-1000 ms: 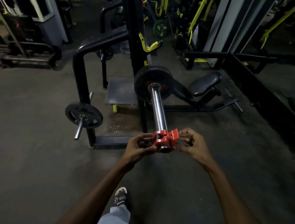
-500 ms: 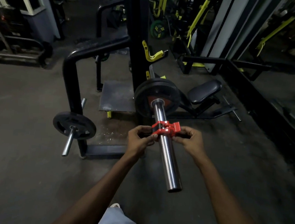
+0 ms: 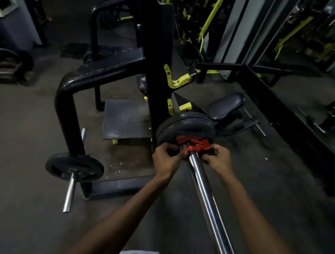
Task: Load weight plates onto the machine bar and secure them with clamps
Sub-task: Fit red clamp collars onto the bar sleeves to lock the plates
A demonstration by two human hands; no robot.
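A chrome machine bar (image 3: pixel 208 202) runs from the bottom of the view up to a black weight plate (image 3: pixel 188 126) loaded on it. A red clamp (image 3: pixel 194 146) sits around the bar, right up against the plate's face. My left hand (image 3: pixel 166 159) pinches the clamp's left side with thumb and fingers. My right hand (image 3: pixel 218 157) grips its right side. Whether the clamp's lever is latched cannot be told.
A smaller black plate (image 3: pixel 75 168) sits on a short chrome peg (image 3: pixel 69 193) at the machine's lower left. The black frame upright (image 3: pixel 66 106), a floor platform (image 3: pixel 125 120), a padded seat (image 3: pixel 225 105) and yellow hooks (image 3: pixel 176 79) stand behind. Grey floor spreads left and right.
Both hands slid the red clamp along the bar from its free end up to the weight plate. The view moved forward with them.
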